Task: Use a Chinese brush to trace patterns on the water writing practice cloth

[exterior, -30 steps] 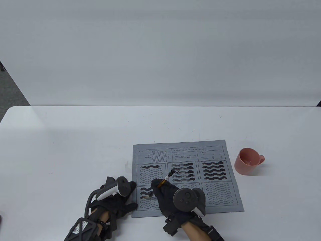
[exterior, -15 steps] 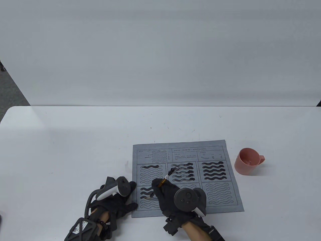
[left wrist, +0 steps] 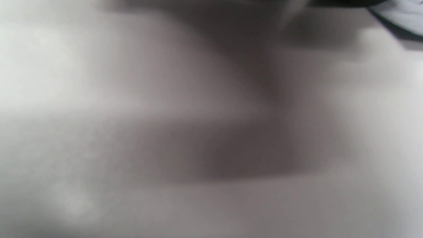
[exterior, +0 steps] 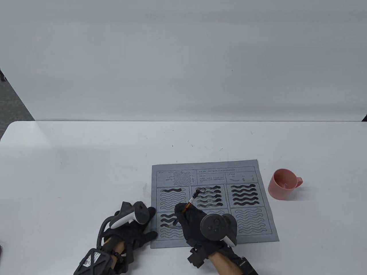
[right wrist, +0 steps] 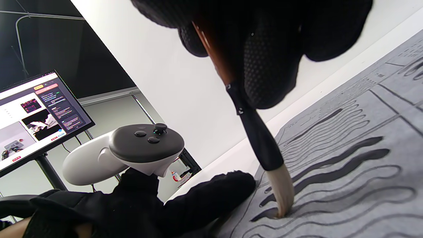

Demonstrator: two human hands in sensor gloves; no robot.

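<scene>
Rightward along the third wave, the brush [right wrist: 254, 132] has been carried, gripped by the right hand [exterior: 197, 226]; the cloth [exterior: 266, 229] is roughly half traced, steadied by the flat left hand [exterior: 132, 232].

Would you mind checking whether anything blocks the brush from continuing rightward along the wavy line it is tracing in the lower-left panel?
Nothing visible does. The pale-bristled, dark-handled brush touches the grey practice cloth, and the outlined wave right of the tip lies bare. The left hand rests at the cloth's left edge, behind the stroke.
</scene>
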